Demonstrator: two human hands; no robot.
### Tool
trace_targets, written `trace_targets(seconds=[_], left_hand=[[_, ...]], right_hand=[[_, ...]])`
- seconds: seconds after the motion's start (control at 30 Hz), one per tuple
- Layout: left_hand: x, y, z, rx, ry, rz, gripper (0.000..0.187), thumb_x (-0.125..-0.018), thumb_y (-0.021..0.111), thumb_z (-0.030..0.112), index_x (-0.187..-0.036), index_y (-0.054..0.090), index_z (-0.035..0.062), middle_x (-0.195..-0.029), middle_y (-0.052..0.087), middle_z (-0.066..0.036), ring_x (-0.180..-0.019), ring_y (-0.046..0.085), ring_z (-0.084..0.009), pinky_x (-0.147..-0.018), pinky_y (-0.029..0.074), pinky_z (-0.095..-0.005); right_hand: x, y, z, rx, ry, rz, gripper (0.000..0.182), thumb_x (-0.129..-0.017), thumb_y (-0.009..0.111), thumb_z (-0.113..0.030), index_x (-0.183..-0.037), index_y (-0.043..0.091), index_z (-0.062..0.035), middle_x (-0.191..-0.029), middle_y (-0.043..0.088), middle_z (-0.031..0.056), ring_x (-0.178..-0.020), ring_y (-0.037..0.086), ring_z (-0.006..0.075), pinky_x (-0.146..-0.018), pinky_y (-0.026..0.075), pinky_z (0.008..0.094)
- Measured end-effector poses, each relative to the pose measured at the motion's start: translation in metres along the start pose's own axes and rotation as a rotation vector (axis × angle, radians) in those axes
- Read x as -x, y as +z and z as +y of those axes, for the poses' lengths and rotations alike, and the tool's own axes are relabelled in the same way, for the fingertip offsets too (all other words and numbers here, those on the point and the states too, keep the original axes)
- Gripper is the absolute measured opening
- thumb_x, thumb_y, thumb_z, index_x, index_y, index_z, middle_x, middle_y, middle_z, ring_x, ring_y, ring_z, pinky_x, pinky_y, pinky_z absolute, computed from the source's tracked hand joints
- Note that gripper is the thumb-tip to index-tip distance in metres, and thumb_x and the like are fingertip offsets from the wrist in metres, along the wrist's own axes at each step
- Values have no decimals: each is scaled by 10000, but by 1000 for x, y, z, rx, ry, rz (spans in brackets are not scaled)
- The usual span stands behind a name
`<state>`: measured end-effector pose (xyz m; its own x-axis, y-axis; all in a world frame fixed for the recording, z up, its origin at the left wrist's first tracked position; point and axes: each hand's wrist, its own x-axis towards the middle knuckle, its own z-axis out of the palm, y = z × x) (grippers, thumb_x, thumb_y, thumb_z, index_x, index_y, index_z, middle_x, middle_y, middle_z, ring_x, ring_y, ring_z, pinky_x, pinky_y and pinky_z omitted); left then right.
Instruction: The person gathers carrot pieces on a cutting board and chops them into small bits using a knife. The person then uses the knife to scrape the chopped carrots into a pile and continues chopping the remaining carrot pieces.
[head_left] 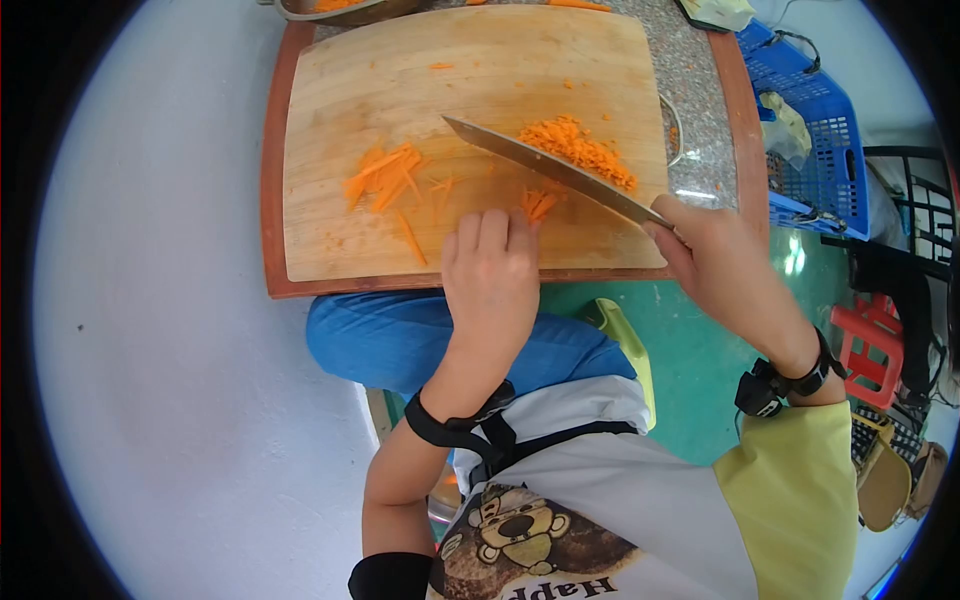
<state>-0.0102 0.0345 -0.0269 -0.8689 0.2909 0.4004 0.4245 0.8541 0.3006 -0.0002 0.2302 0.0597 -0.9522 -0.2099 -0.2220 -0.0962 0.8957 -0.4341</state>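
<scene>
My right hand point(715, 252) is closed round the handle of a long kitchen knife point(565, 172). The blade slants up and left over the wooden cutting board point(340, 90). My left hand point(490, 268) is at the board's near edge, fingers bent and pressed together on a small bunch of carrot strips point(538, 204) that sticks out beside the index finger. The strips lie just below the blade. A heap of finely chopped carrot point(580, 148) is on the blade's far side. To the left lies a loose pile of carrot strips point(388, 172), with a single carrot stick point(412, 240) below it.
A metal bowl point(345, 12) holding carrot pieces stands at the top left, partly out of view. The board rests on a speckled table with a wooden rim point(750, 150). On the right are a blue plastic basket point(845, 185) and a red stool point(868, 345).
</scene>
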Motion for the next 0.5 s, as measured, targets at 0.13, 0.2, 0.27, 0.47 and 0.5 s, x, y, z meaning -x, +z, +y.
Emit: trace_targets(seconds=[0.13,0.2,0.27,0.47,0.5], left_hand=[[0,1,-1,-19,18,-4,157,-731,688,110,-845,663,4,-747,543,-67,-728,539,-232,-628,415,-347],[0,1,-1,-20,19,-5,156,-731,688,110,-843,662,5,-747,543,-67,-728,539,-232,-628,415,-347],[0,0,0,-19,7,-15,155,-732,686,111,-841,661,4,-748,542,-68,-727,539,-232,-627,414,-345],[0,-1,0,5,7,-6,150,-730,686,108,-838,658,8,-748,540,-73,-727,538,-240,-627,419,-350],[0,-1,1,7,11,-5,150,-730,686,108,-838,658,8,-748,540,-73,-727,538,-240,-627,419,-350]], right_hand=[[1,-1,2,-44,-14,36,105,-863,536,-133,-847,495,-38,-657,579,179,-638,588,377,-549,437,476],[4,-1,2,-18,-20,25,97,-858,541,-133,-845,498,-46,-646,580,172,-627,590,373,-545,438,477],[6,0,1,5,-19,16,95,-856,542,-129,-841,497,-46,-642,581,170,-622,592,371,-541,438,477],[5,8,2,49,-55,32,96,-849,541,-111,-823,489,-34,-637,583,173,-620,598,366,-535,447,467],[4,10,3,69,-65,43,98,-848,540,-108,-820,487,-30,-638,584,176,-625,599,366,-535,449,465]])
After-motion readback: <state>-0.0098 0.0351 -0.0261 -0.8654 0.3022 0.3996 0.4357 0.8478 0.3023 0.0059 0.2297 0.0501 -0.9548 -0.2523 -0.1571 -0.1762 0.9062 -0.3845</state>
